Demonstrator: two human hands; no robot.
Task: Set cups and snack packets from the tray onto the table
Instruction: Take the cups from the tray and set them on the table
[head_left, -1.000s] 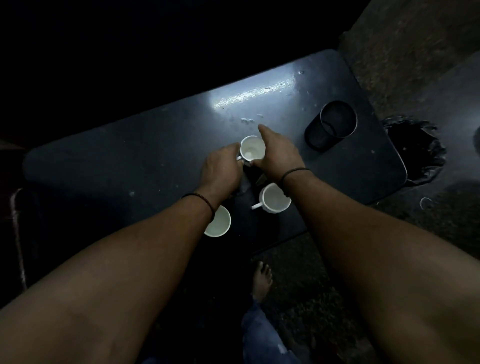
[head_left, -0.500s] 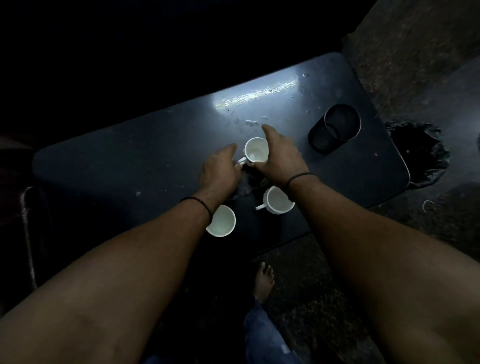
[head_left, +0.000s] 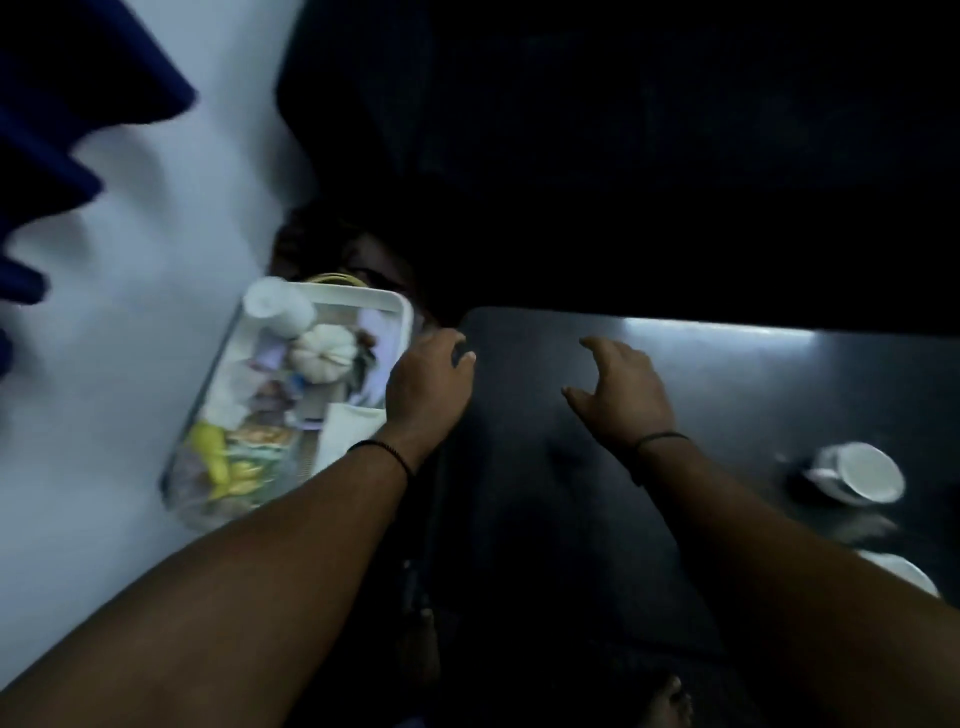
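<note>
The dark table (head_left: 727, 415) carries two white cups (head_left: 857, 474) at my right, already set down. The white tray (head_left: 395, 306) sits beside its left end, snack packets (head_left: 244, 457) heaped inside, so both reach that way. My left hand (head_left: 428, 387), empty, hangs at the tray's rim; my right hand (head_left: 621, 392) hovers spread, holding nothing.

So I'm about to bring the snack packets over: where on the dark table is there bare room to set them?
The dark table is bare from the right hand to the lit far edge, and between both forearms. It is crowded at the right, by the white cup and a second cup. The tray beside the left hand is packed.
</note>
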